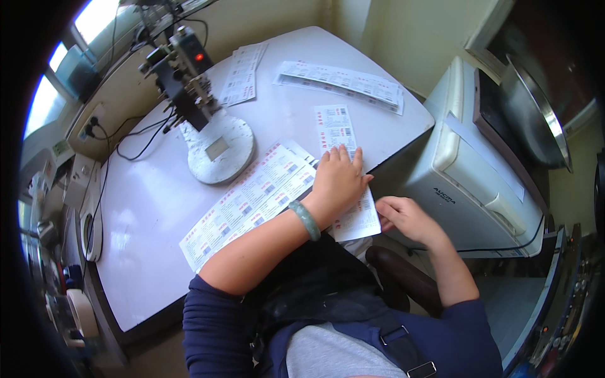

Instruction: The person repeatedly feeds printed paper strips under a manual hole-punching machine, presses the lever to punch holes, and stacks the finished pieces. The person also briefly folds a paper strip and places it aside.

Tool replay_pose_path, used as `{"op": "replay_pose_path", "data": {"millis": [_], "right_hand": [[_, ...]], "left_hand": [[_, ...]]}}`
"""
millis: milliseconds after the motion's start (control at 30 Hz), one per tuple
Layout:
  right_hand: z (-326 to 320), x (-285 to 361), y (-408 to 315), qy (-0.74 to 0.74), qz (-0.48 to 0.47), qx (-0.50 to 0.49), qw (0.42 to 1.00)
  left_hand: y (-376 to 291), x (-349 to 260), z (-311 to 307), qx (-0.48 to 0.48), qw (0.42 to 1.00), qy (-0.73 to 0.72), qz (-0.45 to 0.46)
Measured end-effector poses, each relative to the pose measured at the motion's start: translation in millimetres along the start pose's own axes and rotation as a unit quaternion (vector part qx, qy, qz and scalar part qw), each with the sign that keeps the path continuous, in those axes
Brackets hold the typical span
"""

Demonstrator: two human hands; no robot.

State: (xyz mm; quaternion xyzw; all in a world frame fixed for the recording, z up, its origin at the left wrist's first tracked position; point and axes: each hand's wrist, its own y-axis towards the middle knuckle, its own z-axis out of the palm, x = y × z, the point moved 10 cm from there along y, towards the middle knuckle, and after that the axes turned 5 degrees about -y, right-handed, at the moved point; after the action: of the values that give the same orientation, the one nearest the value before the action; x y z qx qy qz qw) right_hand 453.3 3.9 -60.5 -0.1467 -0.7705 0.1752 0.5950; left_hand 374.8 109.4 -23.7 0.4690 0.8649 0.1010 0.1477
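My left hand point(338, 182), with a green stone bangle point(305, 220) at its wrist, lies palm down across a strip of printed paper labels point(334, 124). Its fingers are spread and point towards the table's far side. The near end of this strip reaches past the table edge towards my lap. Beside that end is my right hand point(404, 219), fingers curled and partly hidden; whether they pinch the paper is unclear. Wider sheets of printed labels point(250, 198) lie overlapped to the left, partly under my left forearm.
A bench-top machine point(182, 87) with a red light and round white base point(222, 160) stands on the white table point(142, 255). More label strips point(243, 75) lie behind it, and a label stack point(345, 82) at the far right. A white appliance point(453, 198) carries a steel bowl point(539, 118). Cables point(142, 137) trail left.
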Motion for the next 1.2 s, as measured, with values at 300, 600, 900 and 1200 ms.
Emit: {"op": "replay_pose_path", "data": {"millis": [300, 600, 900, 1200], "right_hand": [[16, 64, -12, 0.145, -0.321, -0.155, 0.923], [99, 127, 51, 0.407, -0.274, 0.009, 0.871], [129, 161, 94, -0.188, -0.23, 0.019, 0.955], [76, 263, 121, -0.233, -0.428, -0.106, 0.867]], "left_hand": [[-40, 19, -128, -0.173, 0.938, -0.291, -0.074], [-168, 116, -194, 0.097, 0.904, -0.388, -0.154], [-244, 227, -145, 0.259, 0.873, -0.209, -0.357], [-107, 341, -282, -0.257, 0.9, -0.208, -0.284]]}}
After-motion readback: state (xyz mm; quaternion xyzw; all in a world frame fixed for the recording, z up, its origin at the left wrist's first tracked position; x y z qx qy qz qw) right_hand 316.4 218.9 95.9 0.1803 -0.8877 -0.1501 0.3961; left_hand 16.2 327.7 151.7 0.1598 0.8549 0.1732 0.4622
